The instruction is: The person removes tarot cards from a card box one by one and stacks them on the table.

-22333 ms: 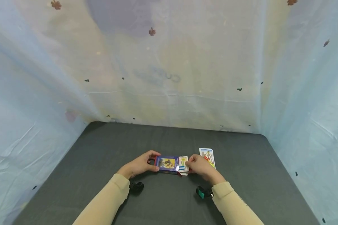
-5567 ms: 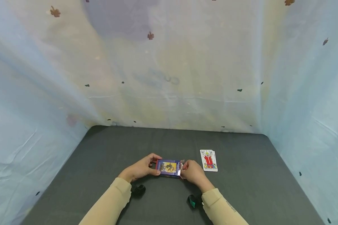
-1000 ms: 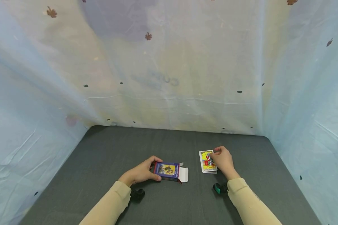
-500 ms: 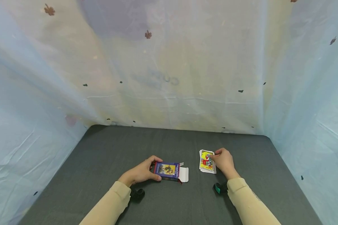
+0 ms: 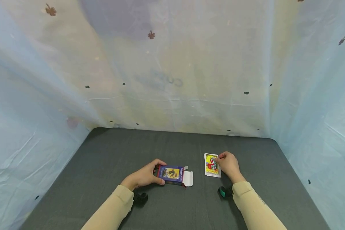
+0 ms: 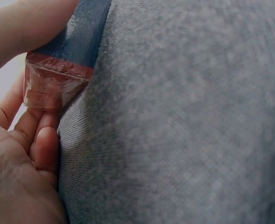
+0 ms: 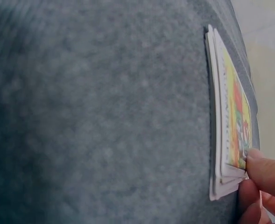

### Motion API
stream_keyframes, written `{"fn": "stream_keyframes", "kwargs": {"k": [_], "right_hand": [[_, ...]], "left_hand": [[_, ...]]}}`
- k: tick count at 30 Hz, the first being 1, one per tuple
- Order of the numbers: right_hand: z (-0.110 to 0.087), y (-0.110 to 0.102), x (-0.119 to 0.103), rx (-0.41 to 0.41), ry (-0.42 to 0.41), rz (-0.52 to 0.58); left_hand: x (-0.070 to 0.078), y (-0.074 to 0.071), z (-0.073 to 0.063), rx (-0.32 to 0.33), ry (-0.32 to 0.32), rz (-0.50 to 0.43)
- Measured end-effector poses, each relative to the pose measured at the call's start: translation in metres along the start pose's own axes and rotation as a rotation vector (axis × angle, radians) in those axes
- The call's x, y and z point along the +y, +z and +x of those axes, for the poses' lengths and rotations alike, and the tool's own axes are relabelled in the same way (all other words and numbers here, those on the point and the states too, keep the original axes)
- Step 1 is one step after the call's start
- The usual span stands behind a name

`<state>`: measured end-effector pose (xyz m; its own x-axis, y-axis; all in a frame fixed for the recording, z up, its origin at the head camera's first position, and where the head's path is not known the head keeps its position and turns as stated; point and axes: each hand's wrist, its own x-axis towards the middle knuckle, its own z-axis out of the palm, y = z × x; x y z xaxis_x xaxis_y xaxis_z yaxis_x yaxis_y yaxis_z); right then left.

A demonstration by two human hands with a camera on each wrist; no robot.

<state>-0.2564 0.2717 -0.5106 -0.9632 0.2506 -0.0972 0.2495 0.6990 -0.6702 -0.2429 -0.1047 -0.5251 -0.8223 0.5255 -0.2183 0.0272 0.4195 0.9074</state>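
Observation:
My left hand (image 5: 143,175) grips the closed end of a blue tarot card box (image 5: 170,173), thumb on the near side and fingers on the far side. The white flap (image 5: 188,178) at the box's right end hangs out. Clear film over a red end of the box shows in the left wrist view. To the right lies a small stack of tarot cards (image 5: 211,166), a yellow-pictured one on top. My right hand (image 5: 229,165) pinches the stack's right edge, thumb over the top card (image 7: 237,116). The card edges look slightly uneven in the right wrist view.
A dark grey cloth-covered table (image 5: 172,207) lies under everything. Pale patterned curtains (image 5: 172,80) surround its back and sides. Black wrist straps (image 5: 140,198) sit at both sleeve cuffs.
Over the last second the stack's edges have come closer into line under my right hand. Earlier that hand was at the box's mouth, and a red-robed figure topped the stack. My left hand keeps its grip.

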Motion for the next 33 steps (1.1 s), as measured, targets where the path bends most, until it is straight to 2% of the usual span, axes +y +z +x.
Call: {"fn": "stream_keyframes", "kwargs": {"k": [3, 8, 10, 15, 18, 24, 33], "right_hand": [[-0.002, -0.001, 0.001, -0.009, 0.015, 0.036], [-0.007, -0.002, 0.005, -0.003, 0.043, 0.156], [-0.010, -0.002, 0.004, 0.009, 0.025, 0.182], [-0.022, 0.000, -0.011, 0.011, -0.088, 0.221], [-0.032, 0.003, -0.026, -0.024, -0.145, 0.260], [-0.049, 0.015, -0.053, -0.128, -0.222, 0.272], [-0.063, 0.040, -0.063, -0.271, -0.303, 0.262]], "left_hand": [[-0.001, 0.000, 0.001, -0.002, 0.000, 0.005], [-0.002, 0.001, 0.001, -0.010, 0.018, 0.008], [-0.003, 0.001, 0.000, -0.013, 0.029, 0.001], [-0.004, 0.000, 0.000, -0.017, 0.045, -0.010], [-0.005, 0.001, -0.001, -0.020, 0.049, -0.017], [-0.007, -0.001, -0.001, -0.019, 0.059, -0.049], [-0.005, -0.002, -0.003, -0.016, 0.058, -0.051]]}}
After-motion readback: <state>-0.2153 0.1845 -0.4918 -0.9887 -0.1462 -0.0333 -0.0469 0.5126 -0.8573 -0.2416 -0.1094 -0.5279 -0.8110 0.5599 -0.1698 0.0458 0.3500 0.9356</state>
